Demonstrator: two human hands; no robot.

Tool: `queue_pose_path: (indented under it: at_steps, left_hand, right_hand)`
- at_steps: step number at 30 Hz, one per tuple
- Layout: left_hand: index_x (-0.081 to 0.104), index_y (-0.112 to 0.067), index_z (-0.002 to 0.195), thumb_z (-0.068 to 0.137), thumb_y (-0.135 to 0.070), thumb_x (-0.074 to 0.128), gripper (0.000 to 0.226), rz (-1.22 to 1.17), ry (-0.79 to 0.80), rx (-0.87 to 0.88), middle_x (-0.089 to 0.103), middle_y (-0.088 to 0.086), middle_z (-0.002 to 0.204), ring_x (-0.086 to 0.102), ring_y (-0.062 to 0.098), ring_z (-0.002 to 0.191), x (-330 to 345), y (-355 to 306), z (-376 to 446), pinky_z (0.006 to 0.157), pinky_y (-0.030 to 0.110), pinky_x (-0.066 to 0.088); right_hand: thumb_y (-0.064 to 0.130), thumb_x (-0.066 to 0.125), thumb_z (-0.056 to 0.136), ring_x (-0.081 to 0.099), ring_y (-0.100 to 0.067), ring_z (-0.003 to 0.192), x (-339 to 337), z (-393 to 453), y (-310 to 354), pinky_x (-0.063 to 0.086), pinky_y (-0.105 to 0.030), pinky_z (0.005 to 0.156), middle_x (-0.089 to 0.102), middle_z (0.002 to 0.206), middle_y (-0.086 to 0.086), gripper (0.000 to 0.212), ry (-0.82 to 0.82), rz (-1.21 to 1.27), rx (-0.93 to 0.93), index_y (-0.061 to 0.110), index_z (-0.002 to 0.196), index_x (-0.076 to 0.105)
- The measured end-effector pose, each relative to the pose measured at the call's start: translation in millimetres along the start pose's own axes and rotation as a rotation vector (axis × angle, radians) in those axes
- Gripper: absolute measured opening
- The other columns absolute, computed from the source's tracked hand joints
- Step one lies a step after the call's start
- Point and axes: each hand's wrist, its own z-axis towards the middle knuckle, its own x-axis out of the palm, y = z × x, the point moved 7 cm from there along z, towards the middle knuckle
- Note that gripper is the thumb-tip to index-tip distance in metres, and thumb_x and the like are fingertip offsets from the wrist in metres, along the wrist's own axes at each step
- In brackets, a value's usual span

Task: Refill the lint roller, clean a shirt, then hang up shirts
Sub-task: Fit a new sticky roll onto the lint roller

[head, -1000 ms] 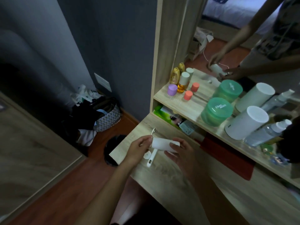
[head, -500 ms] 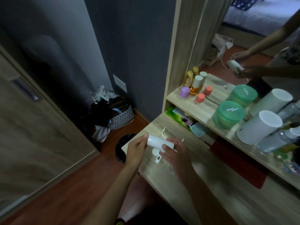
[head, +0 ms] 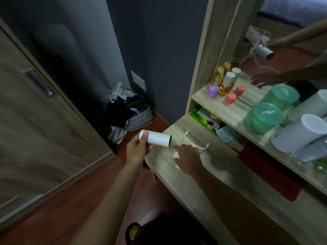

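Note:
My left hand (head: 137,149) grips a white lint roll tube (head: 157,138), held level past the left edge of the wooden desk (head: 203,188), its hollow end facing right. My right hand (head: 188,159) lies flat on the desk with fingers spread, covering most of the white lint roller handle (head: 176,155). The handle's thin white wire frame (head: 196,145) sticks out beyond my fingers. No shirt is in view.
A shelf (head: 235,110) above the desk holds small bottles (head: 225,84), green jars (head: 263,118) and white canisters (head: 297,134), backed by a mirror. A basket of clothes (head: 134,115) stands on the floor by the dark wall. A wardrobe door (head: 35,106) is at left.
The roll has come apart from the handle. My left hand carried it left, off the desk edge, while my right hand let go of it and dropped onto the handle.

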Motion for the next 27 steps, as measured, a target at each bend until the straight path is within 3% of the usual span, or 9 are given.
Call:
queue_pose_path:
  at_steps: [4,7,9,12,14,16,18,22,27]
  left_hand:
    - [0.063,-0.003,0.117,0.092,-0.027,0.061,0.034,0.02,-0.016,-0.018,0.065,0.015,0.114,0.065,0.022,0.103,-8.0,7.5,0.0,0.072,0.024,0.059]
    - [0.062,-0.004,0.118,0.092,-0.026,0.06,0.034,0.026,-0.026,-0.041,0.063,0.014,0.115,0.064,0.02,0.102,-9.0,11.3,-1.0,0.077,0.028,0.059]
    - [0.062,-0.004,0.118,0.093,-0.026,0.06,0.034,0.024,-0.014,-0.052,0.063,0.012,0.114,0.064,0.017,0.098,-6.8,12.8,-2.5,0.082,0.032,0.058]
    - [0.063,-0.006,0.114,0.093,-0.027,0.06,0.03,-0.004,-0.013,-0.074,0.064,0.011,0.112,0.065,0.014,0.093,-4.4,15.6,-1.5,0.086,0.034,0.056]
    - [0.064,-0.004,0.113,0.093,-0.026,0.06,0.03,-0.015,-0.015,-0.077,0.065,0.011,0.111,0.065,0.014,0.094,-1.4,17.1,-0.2,0.082,0.032,0.057]
    - [0.065,-0.003,0.112,0.093,-0.024,0.06,0.029,-0.034,-0.016,-0.08,0.065,0.013,0.111,0.065,0.016,0.097,5.3,18.4,0.3,0.076,0.027,0.058]
    - [0.065,-0.003,0.112,0.093,-0.023,0.06,0.028,-0.048,-0.004,-0.092,0.066,0.013,0.108,0.066,0.017,0.095,15.3,20.4,-1.5,0.073,0.024,0.058]
    - [0.066,-0.008,0.106,0.092,-0.025,0.061,0.022,-0.054,0.012,-0.115,0.067,0.01,0.103,0.067,0.017,0.092,33.3,26.0,-7.8,0.073,0.026,0.055]
    - [0.063,-0.006,0.111,0.094,-0.026,0.058,0.026,-0.065,0.053,-0.132,0.065,0.007,0.096,0.065,0.014,0.084,54.2,30.7,-17.6,0.075,0.025,0.056]
  right_hand:
    - [0.033,0.057,0.088,0.056,-0.025,0.11,22.0,7.4,-0.4,0.027,-0.054,0.107,0.064,0.114,-0.006,0.036,0.038,-0.21,0.02,0.023,0.123,0.056]
    - [0.027,0.066,0.082,0.065,-0.024,0.086,24.5,7.9,2.1,0.033,-0.06,0.105,0.069,0.088,-0.004,0.018,-0.034,-0.256,0.046,0.018,0.098,0.067]
    - [0.029,0.067,0.081,0.065,-0.024,0.082,21.2,8.2,3.3,0.03,-0.06,0.108,0.069,0.083,-0.004,0.018,-0.075,-0.195,0.053,0.016,0.093,0.068]
    - [0.032,0.066,0.085,0.065,-0.019,0.099,-10.6,1.7,-3.0,0.037,-0.04,0.107,0.07,0.103,-0.004,0.035,-0.241,0.393,0.195,0.016,0.116,0.065]
    - [0.026,0.065,0.088,0.064,-0.005,0.1,-31.2,-10.2,-8.1,0.047,-0.014,0.086,0.068,0.109,0.002,0.038,-0.272,0.95,0.35,0.019,0.124,0.061]
    - [0.018,0.065,0.088,0.062,0.008,0.093,-47.8,-24.0,-5.9,0.045,-0.002,0.072,0.068,0.106,0.007,0.036,-0.315,1.194,0.37,0.021,0.123,0.06]
    - [0.012,0.067,0.085,0.064,0.006,0.094,-56.9,-34.9,-3.1,0.048,-0.007,0.076,0.07,0.107,0.006,0.035,-0.342,1.298,0.343,0.019,0.12,0.063]
    - [0.019,0.068,0.084,0.067,-0.005,0.097,-60.0,-45.3,-7.7,0.056,-0.035,0.087,0.072,0.105,0.009,0.025,-0.378,1.311,0.367,0.019,0.109,0.069]
    - [0.027,0.064,0.088,0.065,-0.003,0.099,-69.5,-52.0,-20.0,0.054,-0.036,0.09,0.071,0.107,0.009,0.022,-0.452,1.25,0.41,0.025,0.109,0.07]
